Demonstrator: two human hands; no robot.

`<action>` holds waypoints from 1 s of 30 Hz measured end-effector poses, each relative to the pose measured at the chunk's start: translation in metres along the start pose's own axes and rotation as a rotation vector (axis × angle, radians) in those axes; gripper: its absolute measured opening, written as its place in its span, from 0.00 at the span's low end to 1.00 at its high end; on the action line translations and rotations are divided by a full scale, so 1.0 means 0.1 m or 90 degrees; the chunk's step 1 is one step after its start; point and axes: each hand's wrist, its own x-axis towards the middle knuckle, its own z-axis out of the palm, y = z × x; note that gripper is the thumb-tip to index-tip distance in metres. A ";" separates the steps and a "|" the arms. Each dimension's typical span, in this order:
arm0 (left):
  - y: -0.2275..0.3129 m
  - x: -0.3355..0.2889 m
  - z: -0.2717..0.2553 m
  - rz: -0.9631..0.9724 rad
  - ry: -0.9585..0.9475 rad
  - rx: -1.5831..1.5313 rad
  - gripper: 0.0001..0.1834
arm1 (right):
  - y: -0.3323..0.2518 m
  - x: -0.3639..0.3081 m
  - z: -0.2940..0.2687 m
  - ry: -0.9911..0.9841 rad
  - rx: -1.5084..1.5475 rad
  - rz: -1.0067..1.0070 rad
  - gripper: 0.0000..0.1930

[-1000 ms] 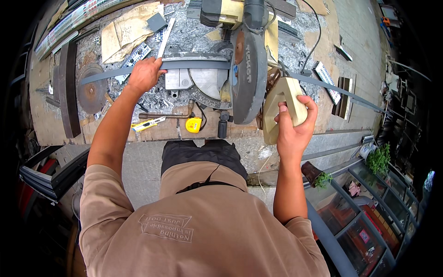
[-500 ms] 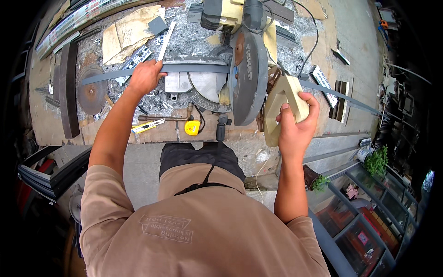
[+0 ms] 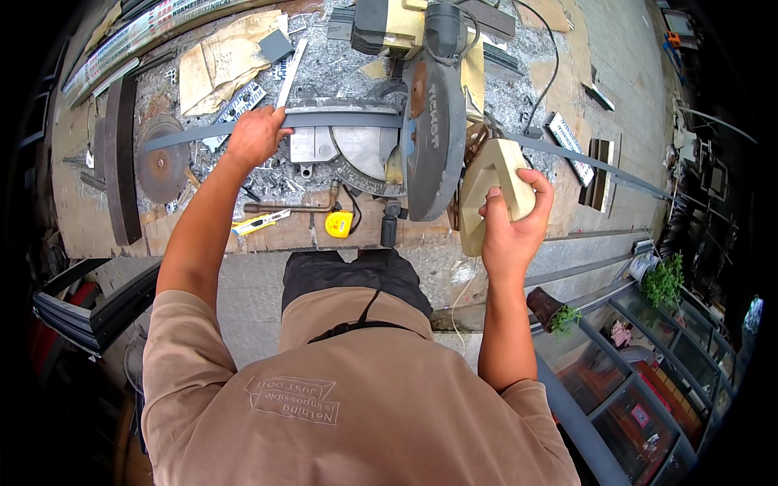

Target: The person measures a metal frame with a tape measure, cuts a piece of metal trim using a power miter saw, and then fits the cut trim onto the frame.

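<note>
A long grey metal strip (image 3: 344, 120) runs crosswise over the bed of a miter saw (image 3: 435, 138) and reaches out past both sides of it. My left hand (image 3: 258, 136) is closed on this strip, just left of the saw's fence, and presses it there. The saw head is low, and its dark blade guard hides the spot where the strip passes beneath. To the right of the guard, my right hand (image 3: 517, 219) wraps round the cream loop handle (image 3: 509, 158) of the saw. Any trigger is hidden under the fingers.
A yellow tape measure (image 3: 339, 223), a utility knife (image 3: 261, 221) and an L-shaped wrench (image 3: 284, 207) lie along the bench's near edge. At left are a loose round saw blade (image 3: 162, 158) and a dark bar (image 3: 121, 162). Metal chips and cardboard (image 3: 227, 65) cover the back.
My right hand and the saw handle have shifted slightly left and down. My left hand stays on the strip in the same place.
</note>
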 end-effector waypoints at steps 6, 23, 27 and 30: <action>-0.01 -0.01 0.03 0.015 0.031 -0.015 0.21 | 0.13 0.02 -0.02 0.018 -0.045 -0.043 0.20; -0.04 0.00 0.07 0.020 0.033 -0.016 0.21 | 0.14 0.00 -0.01 0.022 -0.042 -0.026 0.20; -0.03 0.00 0.06 0.015 0.023 -0.012 0.21 | 0.15 0.00 -0.01 0.021 -0.046 -0.040 0.20; -0.03 0.00 0.06 0.016 0.027 -0.008 0.21 | 0.16 0.00 -0.02 0.023 -0.059 -0.040 0.21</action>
